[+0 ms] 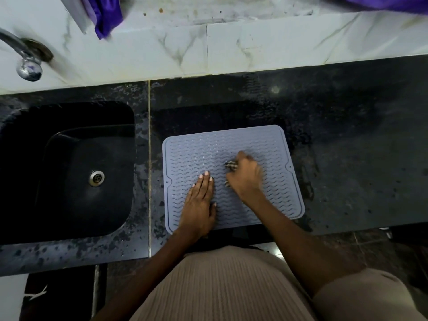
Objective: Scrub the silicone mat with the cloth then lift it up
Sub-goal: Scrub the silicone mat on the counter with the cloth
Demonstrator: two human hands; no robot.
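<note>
Both grips work on the silicone mat (231, 158): the right hand (246, 179) is curled round a bunched checked cloth (231, 166) and presses it onto the middle of the mat, blurred at its edges, while the left hand (200, 205) lies flat with straight fingers on the mat's near left part, holding nothing.

Taking the mat as the landmark, the dark speckled table (347, 158) spreads under it and well beyond it on every side, wet-looking and streaked just past the mat's far edge. Behind the mat, white marbled wall tiles (208, 52) rise from the table's back edge. Left of the mat, across a pale seam in the table, sits a black sink (69, 170) with a round metal drain (96, 178). The mat itself is grey-blue, rectangular with rounded corners and wavy ridges, lying flat with its near edge at the table's front edge. Far left behind the mat a chrome tap (25, 59) projects from the tiles, and purple fabric (107, 15) hangs above them.
</note>
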